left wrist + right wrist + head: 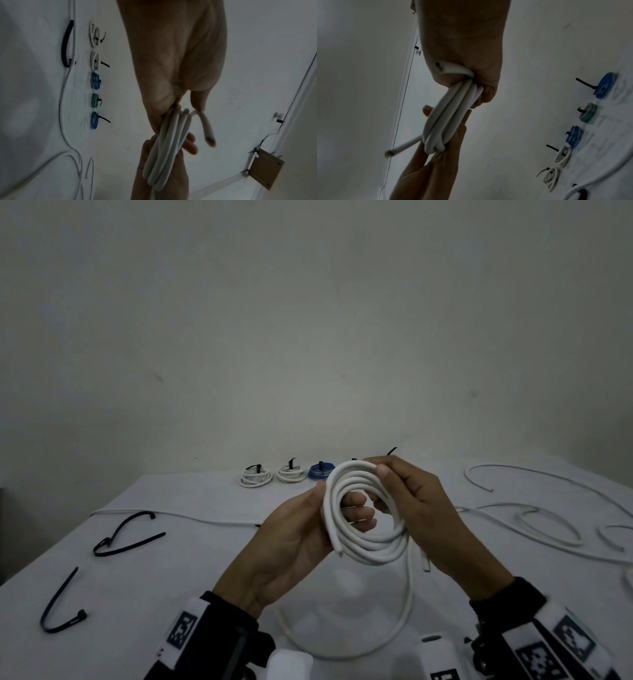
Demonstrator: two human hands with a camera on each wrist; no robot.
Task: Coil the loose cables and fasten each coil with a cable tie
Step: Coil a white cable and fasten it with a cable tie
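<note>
Closest to you, a slack loop of white cable (407,604) trailed from the coil onto the table (144,583). Your left hand (294,542) held the white coil (363,515) with fingers curled through its middle, and your right hand (421,508) pinched the top turns, thumb over them. That cable looked light but springy, so you probably needed to keep all turns pinched together where the tie would go. One cut end (425,563) hung free. Two black cable ties (126,537) lay to the left. Farther back, tied coils (291,473) sat in a row; five, as far as the blurred wrist views showed.
</note>
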